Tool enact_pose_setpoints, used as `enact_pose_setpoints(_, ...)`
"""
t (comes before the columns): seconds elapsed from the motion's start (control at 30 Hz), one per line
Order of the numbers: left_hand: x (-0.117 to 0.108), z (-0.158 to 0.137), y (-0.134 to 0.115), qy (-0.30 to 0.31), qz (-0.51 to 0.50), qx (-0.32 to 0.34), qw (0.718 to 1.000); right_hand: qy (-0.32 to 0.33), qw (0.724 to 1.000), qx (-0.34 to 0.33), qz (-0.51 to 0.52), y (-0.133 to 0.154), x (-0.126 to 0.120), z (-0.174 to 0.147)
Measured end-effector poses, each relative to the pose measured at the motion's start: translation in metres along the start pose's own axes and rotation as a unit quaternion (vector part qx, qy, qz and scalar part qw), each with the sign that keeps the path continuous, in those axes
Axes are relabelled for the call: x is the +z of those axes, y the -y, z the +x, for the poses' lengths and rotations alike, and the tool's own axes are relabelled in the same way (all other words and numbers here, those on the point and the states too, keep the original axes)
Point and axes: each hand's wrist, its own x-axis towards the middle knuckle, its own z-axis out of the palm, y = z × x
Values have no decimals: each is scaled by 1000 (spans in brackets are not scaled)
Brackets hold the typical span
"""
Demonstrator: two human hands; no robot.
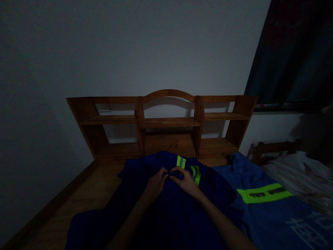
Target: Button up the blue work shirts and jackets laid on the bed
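A dark blue work jacket (166,215) with yellow-green and grey reflective strips (181,162) lies spread on the wooden surface in front of me. Near its upper middle, my left hand (157,181) pinches the blue cloth between thumb and fingers. My right hand (184,180) faces it from the other side, its thumb and forefinger also closed on the jacket's fabric. The fingertips of both hands almost meet. What exactly lies between them is too small and dark to make out.
A wooden shelf unit (170,122) stands against the wall behind the jacket. To the right lies a lighter blue garment (249,177) with a yellow-green band and white lettering. Beyond it is a pale plastic-like heap (301,173). A dark curtain (293,59) hangs upper right.
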Motion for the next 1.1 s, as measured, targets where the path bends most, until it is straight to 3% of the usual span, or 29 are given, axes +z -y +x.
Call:
enact_pose_setpoints(0.17,-1,1,-4,-58,30,19,998,-15,1000,6,-18,-5,6,-1)
enact_pose_setpoints(0.27,-8,9,-4,-95,97,23,990,-59,997,28,-48,-12,4,1)
enact_pose_setpoints(0.37,-21,19,0,-92,152,36,984,-132,987,47,-81,-19,-9,4)
enact_pose_setpoints(0.53,-25,23,10,-70,142,57,986,-228,961,105,-119,-27,-32,7)
enact_pose_setpoints(0.67,-12,13,18,-113,163,49,979,-238,954,102,-148,-26,-32,3)
enact_pose_setpoints(0.83,-8,4,20,-197,209,-30,957,-251,949,56,-180,-27,-26,3)
enact_pose_setpoints(1.0,-10,-4,16,-145,242,-60,958,-229,948,53,-216,-30,-22,3)
enact_pose_setpoints(1.1,-12,-9,16,-126,260,-75,954,-203,943,9,-265,-25,-20,2)
